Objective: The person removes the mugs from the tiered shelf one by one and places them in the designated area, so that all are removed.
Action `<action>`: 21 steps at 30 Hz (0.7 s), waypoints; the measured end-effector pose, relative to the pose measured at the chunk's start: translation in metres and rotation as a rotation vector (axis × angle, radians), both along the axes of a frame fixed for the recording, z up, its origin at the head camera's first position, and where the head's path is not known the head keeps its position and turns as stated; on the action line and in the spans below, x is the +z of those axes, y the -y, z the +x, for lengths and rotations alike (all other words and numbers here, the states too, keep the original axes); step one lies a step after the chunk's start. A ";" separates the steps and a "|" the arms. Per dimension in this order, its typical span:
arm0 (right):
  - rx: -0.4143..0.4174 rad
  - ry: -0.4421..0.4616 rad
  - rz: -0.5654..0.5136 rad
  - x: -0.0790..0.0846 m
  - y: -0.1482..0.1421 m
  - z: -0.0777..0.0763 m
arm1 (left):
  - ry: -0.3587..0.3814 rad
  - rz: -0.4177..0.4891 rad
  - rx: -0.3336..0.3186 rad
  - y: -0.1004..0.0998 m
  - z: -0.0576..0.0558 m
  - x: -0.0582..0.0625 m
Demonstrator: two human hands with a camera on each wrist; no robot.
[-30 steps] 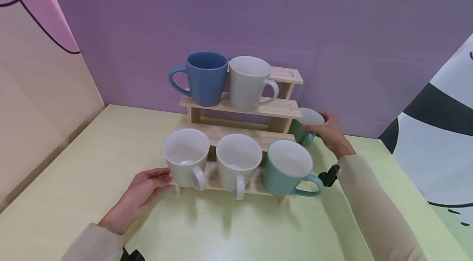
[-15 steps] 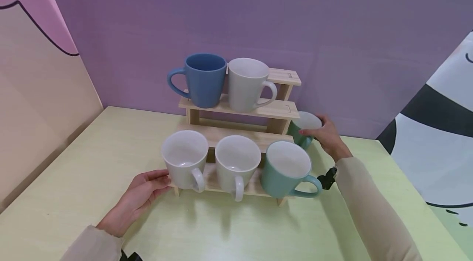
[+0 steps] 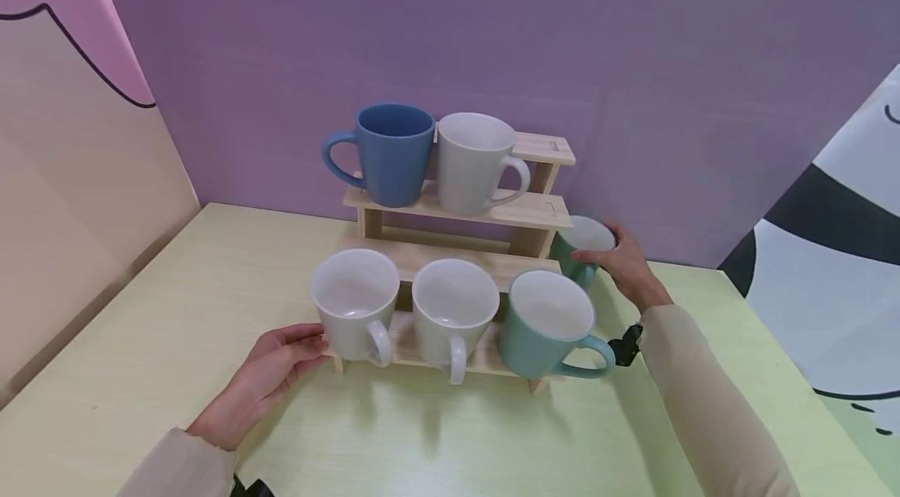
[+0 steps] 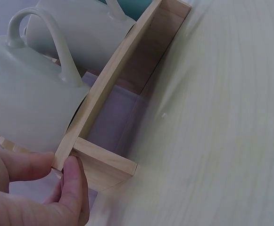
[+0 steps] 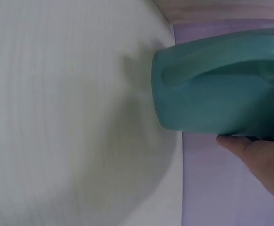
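My left hand [image 3: 263, 372] pinches the left end of the lowest board of a stepped wooden rack [image 3: 541, 209], thumb on one face and fingers on the other in the left wrist view. Behind the rack's right side, my right hand [image 3: 628, 264] grips a green mug [image 5: 198, 106] near its rim. Whether that mug's base touches the table cannot be told. On the lowest board stand a white mug [image 3: 351, 325], a second white mug [image 3: 450, 325] and a light green mug [image 3: 534, 337]. Higher up are a blue mug [image 3: 394, 165] and another white mug [image 3: 469, 169].
The rack stands on a pale wooden table [image 3: 422, 442], close to a purple wall [image 3: 668, 91] at the back. A beige and pink panel [image 3: 84, 169] borders the left side. To the right is a panel with a black and white drawing [image 3: 830, 278].
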State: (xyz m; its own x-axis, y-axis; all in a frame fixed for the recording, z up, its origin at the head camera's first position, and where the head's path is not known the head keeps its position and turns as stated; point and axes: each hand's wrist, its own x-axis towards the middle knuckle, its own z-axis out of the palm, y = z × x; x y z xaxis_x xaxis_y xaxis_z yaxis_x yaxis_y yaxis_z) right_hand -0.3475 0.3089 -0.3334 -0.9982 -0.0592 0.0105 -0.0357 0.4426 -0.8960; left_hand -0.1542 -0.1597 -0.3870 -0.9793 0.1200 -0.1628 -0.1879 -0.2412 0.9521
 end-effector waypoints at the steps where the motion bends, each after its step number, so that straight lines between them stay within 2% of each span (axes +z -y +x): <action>1: 0.005 0.003 0.012 0.000 -0.001 0.000 | 0.000 -0.003 0.000 0.000 0.000 0.000; 6: 0.023 0.013 0.061 0.002 -0.003 -0.001 | 0.002 -0.002 -0.002 -0.001 -0.001 0.000; 21: 0.034 0.064 0.108 0.012 -0.004 0.002 | 0.005 -0.003 -0.016 -0.001 -0.005 0.000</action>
State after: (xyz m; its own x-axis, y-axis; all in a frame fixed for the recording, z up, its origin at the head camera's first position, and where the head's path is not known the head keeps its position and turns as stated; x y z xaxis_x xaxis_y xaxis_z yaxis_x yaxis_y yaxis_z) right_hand -0.3454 0.3132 -0.3216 -0.9940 -0.0907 -0.0617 0.0036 0.5358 -0.8444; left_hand -0.1590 -0.1588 -0.3866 -0.9766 0.1348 -0.1676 -0.1959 -0.2355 0.9519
